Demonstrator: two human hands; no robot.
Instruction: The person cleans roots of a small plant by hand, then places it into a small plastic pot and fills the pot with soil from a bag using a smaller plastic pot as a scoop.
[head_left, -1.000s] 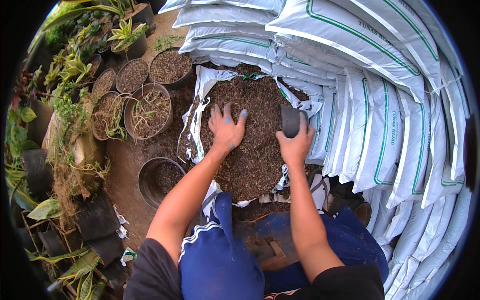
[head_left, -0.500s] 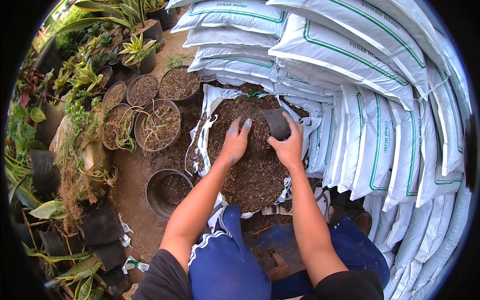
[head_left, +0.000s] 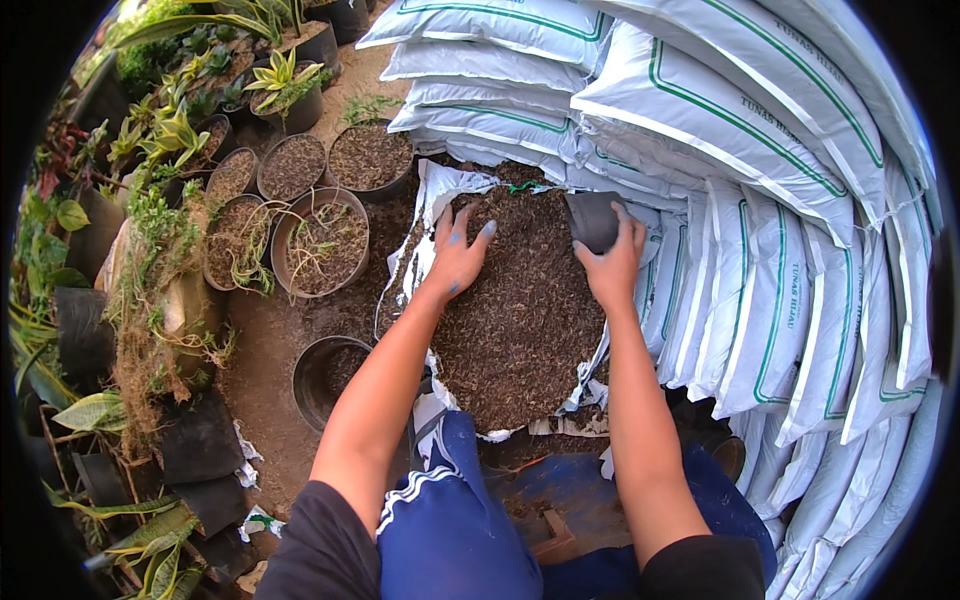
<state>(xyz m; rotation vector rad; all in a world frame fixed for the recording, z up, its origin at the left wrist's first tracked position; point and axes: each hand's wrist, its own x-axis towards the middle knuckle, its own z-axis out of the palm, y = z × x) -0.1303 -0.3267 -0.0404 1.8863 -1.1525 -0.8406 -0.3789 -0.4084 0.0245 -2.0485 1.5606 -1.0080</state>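
Note:
An opened white sack point(head_left: 432, 190) full of dark brown potting soil point(head_left: 515, 320) lies in front of me, its torn edges folded outward. My left hand point(head_left: 457, 255) is over the left part of the soil, fingers spread, holding nothing; bluish marks show on its skin. On the far right of the sack my right hand point(head_left: 615, 262) grips a small black plastic plant pot point(head_left: 596, 222), thumb on its near side and fingers round its right side. The pot is tilted, and what is inside it cannot be seen.
White bags with green lines point(head_left: 735, 130) are stacked high at the right and back. Soil-filled pots point(head_left: 320, 243) stand to the left, beside a partly filled black pot point(head_left: 325, 385). Leafy potted plants point(head_left: 285, 85) and black grow bags point(head_left: 205, 445) line the far left.
My right hand has moved right with the black pot, away from the middle of the soil. My left hand has shifted left, so the hands are farther apart.

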